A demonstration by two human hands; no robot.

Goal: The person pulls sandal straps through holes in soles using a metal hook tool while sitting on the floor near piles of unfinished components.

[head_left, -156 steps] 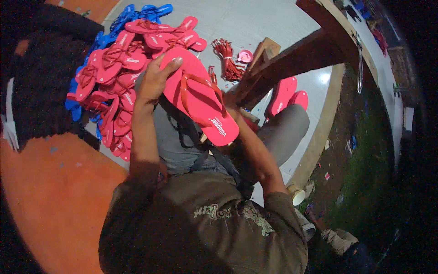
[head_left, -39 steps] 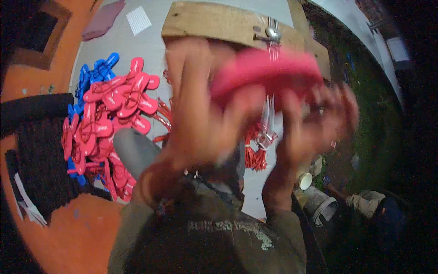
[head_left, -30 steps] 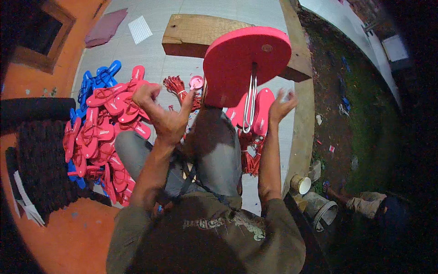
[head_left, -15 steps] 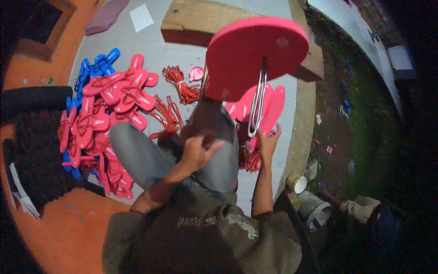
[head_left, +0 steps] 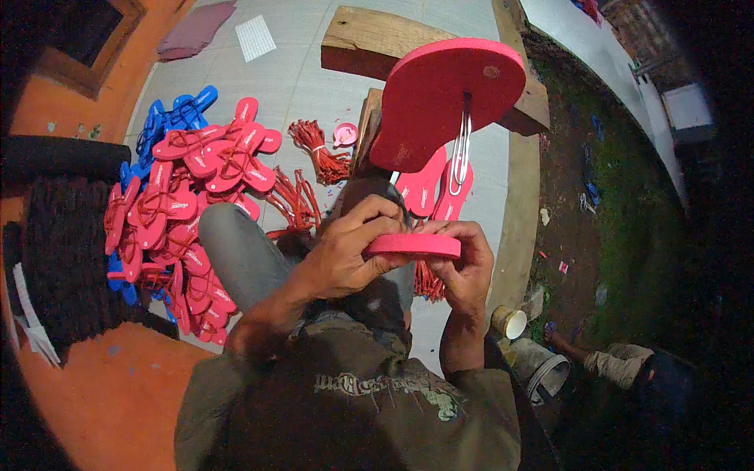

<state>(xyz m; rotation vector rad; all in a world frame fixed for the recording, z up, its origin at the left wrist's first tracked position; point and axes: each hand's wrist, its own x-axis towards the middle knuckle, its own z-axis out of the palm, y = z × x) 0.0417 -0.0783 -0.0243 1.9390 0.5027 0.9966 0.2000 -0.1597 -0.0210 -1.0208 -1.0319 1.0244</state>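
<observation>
A pink flip-flop sole [head_left: 415, 246], seen edge-on, is held in front of my lap. My left hand [head_left: 352, 245] grips its left end, and my right hand [head_left: 469, 265] has fingers on top and the thumb underneath at the right end. Just beyond my hands, a larger-looking pink sole [head_left: 448, 98] sits high on a wooden post, with a looped metal wire [head_left: 462, 153] sticking out of its underside. Loose pink soles [head_left: 422, 192] lie on the floor behind that wire. Partly covered by my right hand is a bundle of red straps [head_left: 428, 284].
Pink flip-flops [head_left: 169, 208] with red straps are heaped at left, blue ones [head_left: 184, 110] behind them. Red strap bundles [head_left: 318, 149] and a small pink round item [head_left: 345, 134] lie mid-floor. A wooden beam [head_left: 369, 43] stands ahead. Buckets [head_left: 542, 369] and a person's leg [head_left: 573, 345] are at right.
A pink sole has come into both hands. My right hand moved left from beside the loose soles, and my formerly empty left hand rose to meet it. The view shifted slightly.
</observation>
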